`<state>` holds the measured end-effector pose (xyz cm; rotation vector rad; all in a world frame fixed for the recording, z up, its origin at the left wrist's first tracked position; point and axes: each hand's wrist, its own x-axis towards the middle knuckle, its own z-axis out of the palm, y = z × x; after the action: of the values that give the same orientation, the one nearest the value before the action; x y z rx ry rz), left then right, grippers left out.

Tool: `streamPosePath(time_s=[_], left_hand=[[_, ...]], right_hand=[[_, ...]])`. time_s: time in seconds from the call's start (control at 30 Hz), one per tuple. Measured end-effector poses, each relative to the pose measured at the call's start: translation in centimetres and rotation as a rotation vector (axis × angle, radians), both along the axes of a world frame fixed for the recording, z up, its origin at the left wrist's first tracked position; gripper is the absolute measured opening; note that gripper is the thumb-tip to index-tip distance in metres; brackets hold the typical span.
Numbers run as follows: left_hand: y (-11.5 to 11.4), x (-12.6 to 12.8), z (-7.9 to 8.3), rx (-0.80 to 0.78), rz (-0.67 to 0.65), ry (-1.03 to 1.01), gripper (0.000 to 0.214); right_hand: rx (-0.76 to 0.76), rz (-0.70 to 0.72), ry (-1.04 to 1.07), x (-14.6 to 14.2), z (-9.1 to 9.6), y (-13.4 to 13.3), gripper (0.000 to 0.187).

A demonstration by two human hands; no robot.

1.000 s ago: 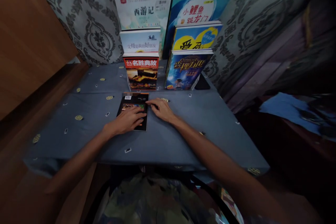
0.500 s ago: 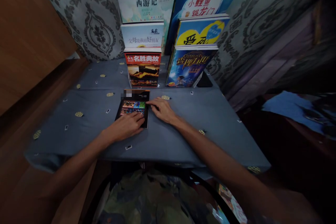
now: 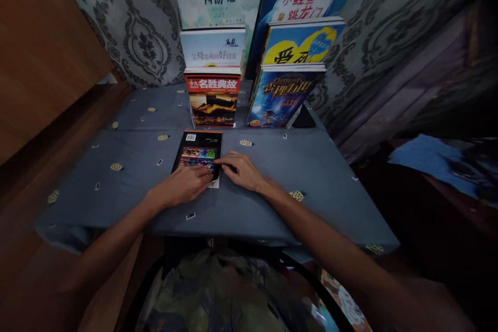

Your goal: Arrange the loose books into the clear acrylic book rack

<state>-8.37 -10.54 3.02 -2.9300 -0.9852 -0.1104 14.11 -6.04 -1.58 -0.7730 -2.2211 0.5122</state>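
Note:
A thin black book [image 3: 203,141] with a barcode and small colour pictures lies on the table, its back cover facing up. My left hand [image 3: 189,182] rests across its lower part, fingers stretched out over the pictures and holding nothing. Near its fingertips, the cover's lower right corner stands slightly off a white page edge. At the book's right edge is my right hand [image 3: 243,172], index finger reaching to the cover and thumb apart below it. Whether the fingertip pinches any page is too small to tell. The left thumb is mostly hidden.
Upright books stand behind, including a red-topped book [image 3: 213,98] at left and a blue book [image 3: 286,96] at right. A dark flat object [image 3: 304,118] lies beside the blue one. Blue patterned cloth [image 3: 128,197] covers the table. A wooden panel [image 3: 50,46] rises at left.
My right hand has slid slightly down along the book's right edge. The cover's lower right corner now shows a white page edge beneath it. My left hand stays on the book.

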Motion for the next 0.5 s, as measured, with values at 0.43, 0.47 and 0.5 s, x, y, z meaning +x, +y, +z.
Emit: streamPosePath(time_s=[0.43, 0.47, 0.5], left_hand=[[-0.58, 0.34, -0.14, 0.011, 0.008, 0.013, 0.033], [-0.66, 0.38, -0.26, 0.017, 0.010, 0.003, 0.033], [-0.76, 0.39, -0.40, 0.027, 0.014, -0.006, 0.032]], right_hand=[[-0.007, 0.022, -0.043, 0.06, 0.25, -0.17, 0.025], [0.000, 0.031, -0.054, 0.05, 0.25, -0.15, 0.024], [0.007, 0.043, -0.071, 0.04, 0.25, -0.13, 0.023]])
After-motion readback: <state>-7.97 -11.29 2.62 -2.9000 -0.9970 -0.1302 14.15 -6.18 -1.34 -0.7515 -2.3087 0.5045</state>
